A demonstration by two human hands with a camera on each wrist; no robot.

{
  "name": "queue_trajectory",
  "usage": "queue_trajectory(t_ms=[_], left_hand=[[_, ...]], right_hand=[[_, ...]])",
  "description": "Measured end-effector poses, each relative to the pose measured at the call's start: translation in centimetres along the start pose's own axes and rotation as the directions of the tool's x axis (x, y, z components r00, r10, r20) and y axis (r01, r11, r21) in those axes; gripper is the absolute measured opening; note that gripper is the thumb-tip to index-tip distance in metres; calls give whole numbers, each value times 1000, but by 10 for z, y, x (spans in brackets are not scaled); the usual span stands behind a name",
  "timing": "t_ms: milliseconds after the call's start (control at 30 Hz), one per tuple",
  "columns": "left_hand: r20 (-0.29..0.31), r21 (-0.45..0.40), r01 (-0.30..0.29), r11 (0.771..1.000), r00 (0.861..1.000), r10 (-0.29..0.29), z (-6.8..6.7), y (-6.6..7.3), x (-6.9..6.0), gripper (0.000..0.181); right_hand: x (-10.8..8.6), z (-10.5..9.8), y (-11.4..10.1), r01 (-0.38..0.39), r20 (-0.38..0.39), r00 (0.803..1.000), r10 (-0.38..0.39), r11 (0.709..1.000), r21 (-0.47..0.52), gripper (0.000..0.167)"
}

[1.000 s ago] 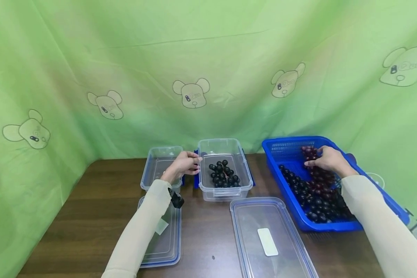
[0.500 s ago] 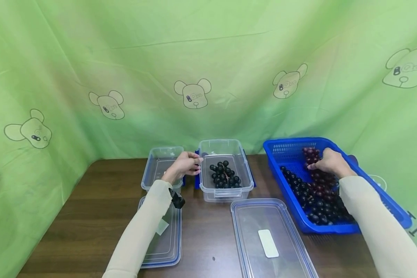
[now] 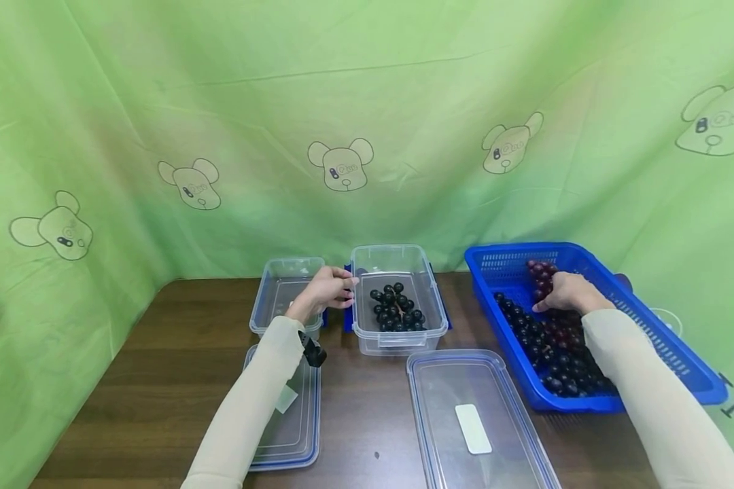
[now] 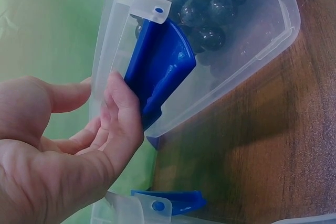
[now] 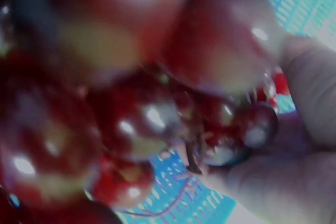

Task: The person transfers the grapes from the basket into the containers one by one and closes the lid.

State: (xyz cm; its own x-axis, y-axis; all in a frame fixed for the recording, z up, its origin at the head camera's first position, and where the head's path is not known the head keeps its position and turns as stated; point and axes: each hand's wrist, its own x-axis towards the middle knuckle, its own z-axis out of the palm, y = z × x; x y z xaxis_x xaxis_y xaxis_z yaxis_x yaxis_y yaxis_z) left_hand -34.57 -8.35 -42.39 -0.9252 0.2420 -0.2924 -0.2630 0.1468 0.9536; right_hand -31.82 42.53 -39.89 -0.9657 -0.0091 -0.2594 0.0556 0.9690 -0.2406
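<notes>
My left hand [image 3: 327, 293] holds the left rim of a clear plastic container [image 3: 397, 344]. In the left wrist view, its thumb is at the rim and its fingers lie outside beside a blue latch [image 4: 163, 61]. A bunch of black grapes [image 3: 397, 309] lies in that container. Inside the blue basket [image 3: 508, 255], my right hand [image 3: 571, 293] grips a bunch of red grapes [image 3: 541, 275] by its stem. The right wrist view shows glossy red grapes [image 5: 131, 119] close up, with the fingers around the stem. Several bunches of black grapes [image 3: 563, 360] fill the basket's near part.
A smaller clear container [image 3: 275, 288] stands left of the held one. Two clear lids with blue seals lie nearer on the wooden table [image 3: 128, 380]: the left lid [image 3: 293, 435] partly under my left sleeve, the right lid [image 3: 440, 387] beside the basket. A green curtain [image 3: 251, 102] hangs behind.
My right hand has shifted left and toward me within the basket, with the red bunch's upper grapes moving slightly. My left hand stays at the container's rim.
</notes>
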Motion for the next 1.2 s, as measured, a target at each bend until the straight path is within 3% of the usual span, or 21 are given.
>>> queue_trajectory(t_ms=[133, 567, 800, 1067, 1200], left_hand=[[-1, 11, -2, 1000, 1000, 2, 0, 0, 0, 37], [0, 10, -8, 1000, 1000, 8, -1, 1, -1, 37], [9, 10, -9, 1000, 1000, 9, -1, 1, -2, 37], [17, 16, -6, 1000, 1000, 6, -2, 2, -2, 37], [17, 7, 5, 1000, 1000, -5, -2, 1, -2, 36]], right_hand=[[1, 1, 1, -31, -2, 1000, 31, 1000, 0, 45], [4, 3, 8, -30, -64, 997, 36, 996, 89, 43], [0, 1, 9, -5, -128, 992, 12, 998, 56, 43], [-6, -9, 12, 40, -262, 965, -14, 995, 94, 53], [-11, -16, 11, 54, -318, 948, -18, 993, 105, 48]])
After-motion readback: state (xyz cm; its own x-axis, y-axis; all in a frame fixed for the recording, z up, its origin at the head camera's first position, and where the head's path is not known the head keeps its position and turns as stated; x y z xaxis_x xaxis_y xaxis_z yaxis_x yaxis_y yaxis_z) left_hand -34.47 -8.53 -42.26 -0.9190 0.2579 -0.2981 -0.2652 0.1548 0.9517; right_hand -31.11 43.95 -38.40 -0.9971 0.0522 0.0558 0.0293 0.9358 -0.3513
